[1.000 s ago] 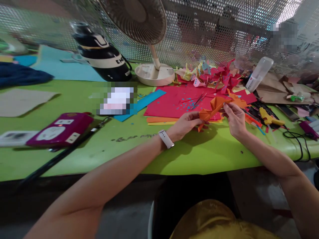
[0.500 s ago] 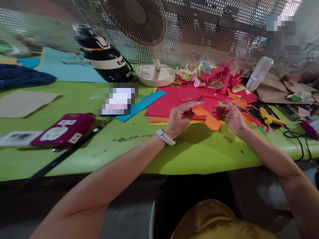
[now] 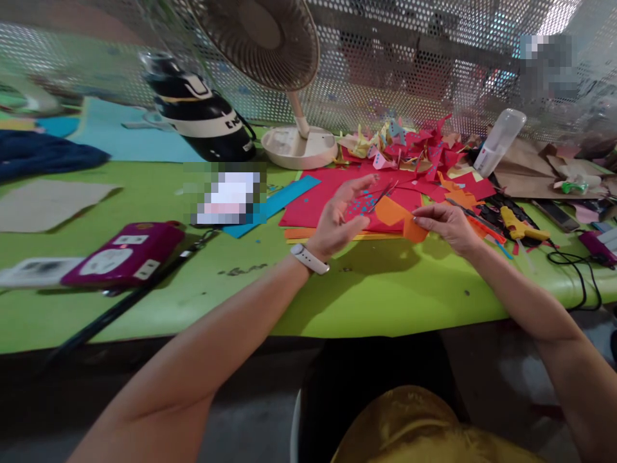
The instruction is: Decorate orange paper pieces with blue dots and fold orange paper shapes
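Pinched in the fingers of my right hand (image 3: 446, 225) is a folded piece of orange paper (image 3: 398, 215), held up over the front edge of the red paper sheets (image 3: 318, 199). My left hand (image 3: 340, 215) is open beside it on the left, fingers spread and apart from the orange paper. Scissors (image 3: 383, 195) lie on the red sheets among small blue paper dots (image 3: 359, 204). Behind them is a heap of folded paper pieces (image 3: 429, 148) in red, yellow and pink. More orange paper (image 3: 457, 193) lies just beyond my right hand.
A fan (image 3: 296, 145) and a dark bottle (image 3: 205, 122) stand at the back. On the left are a lit phone (image 3: 229, 196), a blue paper strip (image 3: 294, 196) and a purple case (image 3: 125, 254) with a strap. A yellow glue gun (image 3: 518, 225) with a cord lies at right.
The orange paper has been turned between my hands and now hangs from my right fingers. My left hand has let go of it and opened.
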A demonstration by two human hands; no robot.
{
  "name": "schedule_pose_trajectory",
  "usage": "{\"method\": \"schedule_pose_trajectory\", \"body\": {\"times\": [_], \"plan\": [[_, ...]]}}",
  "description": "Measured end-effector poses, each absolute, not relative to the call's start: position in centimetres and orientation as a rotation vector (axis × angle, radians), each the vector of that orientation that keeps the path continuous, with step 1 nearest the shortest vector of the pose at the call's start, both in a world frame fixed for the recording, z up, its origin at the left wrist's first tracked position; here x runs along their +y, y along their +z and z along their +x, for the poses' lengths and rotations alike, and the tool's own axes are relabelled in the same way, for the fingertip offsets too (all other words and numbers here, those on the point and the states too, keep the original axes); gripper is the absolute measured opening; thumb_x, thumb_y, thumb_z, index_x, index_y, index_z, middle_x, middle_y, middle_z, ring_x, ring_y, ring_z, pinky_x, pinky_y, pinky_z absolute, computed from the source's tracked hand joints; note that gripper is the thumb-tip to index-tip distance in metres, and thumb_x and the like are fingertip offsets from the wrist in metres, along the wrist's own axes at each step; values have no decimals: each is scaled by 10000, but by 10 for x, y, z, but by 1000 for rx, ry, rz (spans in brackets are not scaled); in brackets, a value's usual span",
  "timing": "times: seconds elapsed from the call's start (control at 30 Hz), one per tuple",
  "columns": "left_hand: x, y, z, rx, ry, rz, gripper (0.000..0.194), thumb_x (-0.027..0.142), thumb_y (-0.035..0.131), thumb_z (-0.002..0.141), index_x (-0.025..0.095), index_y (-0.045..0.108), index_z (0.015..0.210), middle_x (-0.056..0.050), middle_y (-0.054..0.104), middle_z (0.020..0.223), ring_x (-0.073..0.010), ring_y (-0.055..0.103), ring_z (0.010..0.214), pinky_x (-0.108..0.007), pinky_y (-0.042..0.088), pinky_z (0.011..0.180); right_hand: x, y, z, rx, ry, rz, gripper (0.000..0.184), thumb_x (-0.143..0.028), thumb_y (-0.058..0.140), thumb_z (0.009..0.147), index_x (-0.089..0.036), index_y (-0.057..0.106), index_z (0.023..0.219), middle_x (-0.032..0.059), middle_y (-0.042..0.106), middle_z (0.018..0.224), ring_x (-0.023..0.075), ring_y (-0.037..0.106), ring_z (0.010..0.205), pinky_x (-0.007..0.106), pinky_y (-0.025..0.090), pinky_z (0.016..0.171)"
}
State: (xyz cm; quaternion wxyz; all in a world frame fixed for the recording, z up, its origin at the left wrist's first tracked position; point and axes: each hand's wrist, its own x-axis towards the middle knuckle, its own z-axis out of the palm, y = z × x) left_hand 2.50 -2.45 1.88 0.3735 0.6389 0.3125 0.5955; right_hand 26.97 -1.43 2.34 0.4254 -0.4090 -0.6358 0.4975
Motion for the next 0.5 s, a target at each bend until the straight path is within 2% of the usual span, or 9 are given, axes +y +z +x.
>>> {"method": "schedule_pose_trajectory", "body": {"times": [0.1, 0.2, 0.3, 0.4, 0.5], "plan": [[-25, 21, 25, 949, 1709, 1461, 138, 351, 685, 789, 237, 730, 854, -42, 742, 893, -192, 680, 867, -328, 537, 828, -13, 23, 270, -1555, 1086, -1029, 315, -468, 823, 668, -238, 769, 877, 15, 757, 869, 150, 680, 802, 303, 566, 762], [-30, 21, 32, 962, 1384, 1381, 472, 606, 596, 842, 184, 716, 667, -71, 711, 680, -175, 648, 642, -311, 533, 655, -14, 22, 268, -1548, 1018, -1013, 312, -472, 802, 693, -236, 764, 894, 26, 758, 894, 169, 687, 845, 326, 570, 791], [-35, 17, 42, 920, 1080, 1295, 537, 686, 690, 739, 153, 755, 733, -85, 733, 701, -173, 661, 649, -300, 537, 666, -17, 21, 265, -1577, 999, -1003, 306, -467, 798, 700, -225, 763, 885, 32, 755, 875, 173, 685, 831, 339, 570, 792], [-37, 11, 48, 869, 1058, 1209, 483, 631, 792, 666, 165, 767, 790, -59, 739, 732, -150, 657, 667, -277, 525, 679, -18, 19, 263, -1617, 1027, -1003, 300, -464, 795, 702, -221, 767, 876, 32, 754, 852, 167, 676, 794, 340, 568, 773], [-36, 7, 49, 845, 1099, 1157, 395, 551, 825, 668, 189, 761, 813, -42, 746, 778, -143, 658, 689, -274, 515, 683, -19, 17, 262, -1661, 1048, -1002, 284, -459, 788, 710, -226, 774, 872, 30, 755, 852, 168, 674, 794, 342, 565, 776]]}}
